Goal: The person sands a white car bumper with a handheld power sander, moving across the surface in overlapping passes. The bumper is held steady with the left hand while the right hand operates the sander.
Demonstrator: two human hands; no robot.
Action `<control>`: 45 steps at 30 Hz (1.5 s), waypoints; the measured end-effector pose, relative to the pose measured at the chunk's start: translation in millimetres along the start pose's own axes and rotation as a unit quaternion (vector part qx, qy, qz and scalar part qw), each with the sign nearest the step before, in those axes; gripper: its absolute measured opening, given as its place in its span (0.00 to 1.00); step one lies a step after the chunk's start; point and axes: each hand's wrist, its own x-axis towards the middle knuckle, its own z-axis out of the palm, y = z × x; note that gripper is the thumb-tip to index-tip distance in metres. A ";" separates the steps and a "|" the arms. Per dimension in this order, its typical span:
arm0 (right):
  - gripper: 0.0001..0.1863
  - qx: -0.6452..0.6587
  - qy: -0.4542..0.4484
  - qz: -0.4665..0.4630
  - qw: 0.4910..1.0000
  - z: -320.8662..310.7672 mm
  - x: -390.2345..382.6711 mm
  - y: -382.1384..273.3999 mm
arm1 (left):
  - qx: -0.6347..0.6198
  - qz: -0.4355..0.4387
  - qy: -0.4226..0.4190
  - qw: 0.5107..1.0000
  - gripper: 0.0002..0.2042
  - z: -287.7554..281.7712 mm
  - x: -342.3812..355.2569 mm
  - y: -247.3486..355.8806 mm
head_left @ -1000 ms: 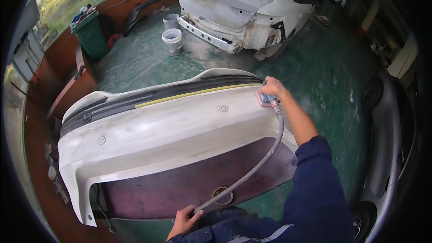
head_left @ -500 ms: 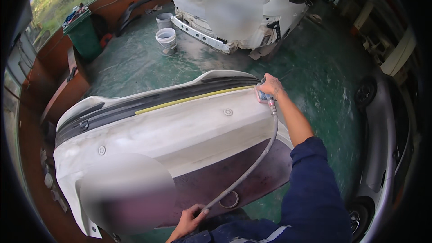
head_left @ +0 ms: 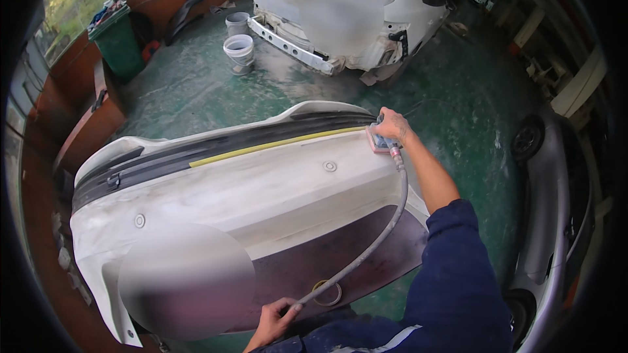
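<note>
A white car bumper [head_left: 275,183] lies in front of me, with a dark band along its far side and a strip of yellow masking tape [head_left: 275,146] edging that band. At the bumper's right end, my right hand [head_left: 394,125] is wrapped round a small air sander [head_left: 379,140], its pad against the white surface. A grey hose [head_left: 383,238] curves from the sander back toward me. Close to my body, my left hand [head_left: 275,321] grips this hose between thumb and fingers. Beside the hose, a roll of tape [head_left: 337,295] rests on a dark purplish board [head_left: 288,274].
Beyond the bumper stands a white car [head_left: 412,6] with its rear bumper off. Two pale buckets, the nearer one [head_left: 239,59] with a handle, sit on the green floor. A green bin [head_left: 119,42] is at far left, and a grey car [head_left: 549,196] at right.
The view has shifted slightly, so the bumper sits a little further left. The sander stays at the bumper's right end, and both hands keep their holds.
</note>
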 end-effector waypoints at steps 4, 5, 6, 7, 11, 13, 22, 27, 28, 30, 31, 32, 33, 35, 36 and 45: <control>0.36 -0.013 -0.014 -0.024 1.000 -1.4 -2.8 -10.6 | 0.022 0.026 -0.004 0.999 0.11 3.6 1.5 -1.0; 0.37 -0.012 -0.023 -0.018 1.000 -2.9 -0.1 -9.7 | 0.026 0.032 -0.004 0.999 0.11 3.9 1.9 2.3; 0.37 -0.011 -0.032 -0.012 0.999 -3.9 2.8 -8.7 | 0.024 0.035 -0.004 0.999 0.11 4.6 3.4 6.5; 0.37 -0.025 -0.031 -0.012 0.999 -5.2 7.5 -5.5 | 0.022 0.039 -0.007 0.999 0.11 5.4 5.5 10.9; 0.36 -0.036 -0.049 -0.042 0.997 -5.9 14.4 -8.0 | 0.013 0.041 -0.017 0.999 0.11 9.8 7.4 20.0; 0.35 -0.030 -0.051 -0.059 0.997 -5.3 14.7 -10.3 | 0.014 0.041 -0.023 0.999 0.11 10.8 7.2 20.7; 0.34 -0.076 -0.048 -0.059 0.994 -8.8 16.5 -11.4 | 0.042 0.049 -0.034 0.997 0.12 14.1 12.5 34.6; 0.34 -0.050 -0.056 -0.051 0.996 -9.2 16.4 -9.8 | 0.036 0.047 -0.046 0.997 0.13 17.8 12.8 39.6; 0.34 -0.053 -0.052 -0.048 0.996 -7.2 21.4 -3.9 | 0.039 0.044 -0.047 0.997 0.13 17.1 13.4 40.4; 0.35 -0.059 -0.044 -0.041 0.996 -3.8 29.6 7.9 | 0.041 0.044 -0.046 0.997 0.13 16.3 15.0 42.0; 0.35 -0.057 -0.047 -0.057 0.996 -3.8 30.1 7.0 | 0.040 0.043 -0.045 0.997 0.13 16.7 15.1 42.5; 0.35 -0.055 -0.051 -0.072 0.995 -3.9 30.2 6.4 | 0.039 0.043 -0.046 0.997 0.13 18.2 15.6 43.5; 0.35 -0.053 -0.054 -0.087 0.993 -4.4 30.1 5.9 | 0.039 0.048 -0.050 0.997 0.13 19.0 16.1 43.3; 0.35 -0.045 -0.071 -0.082 0.993 -9.1 21.4 -10.6 | 0.039 0.060 -0.056 0.996 0.12 22.2 16.3 41.5; 0.35 -0.040 -0.079 -0.080 0.993 -10.3 18.4 -17.8 | 0.044 0.060 -0.058 0.996 0.12 22.5 15.8 41.3; 0.34 -0.062 -0.064 -0.077 0.993 -10.6 29.3 -4.2 | 0.043 0.075 -0.045 0.995 0.12 21.0 16.1 47.6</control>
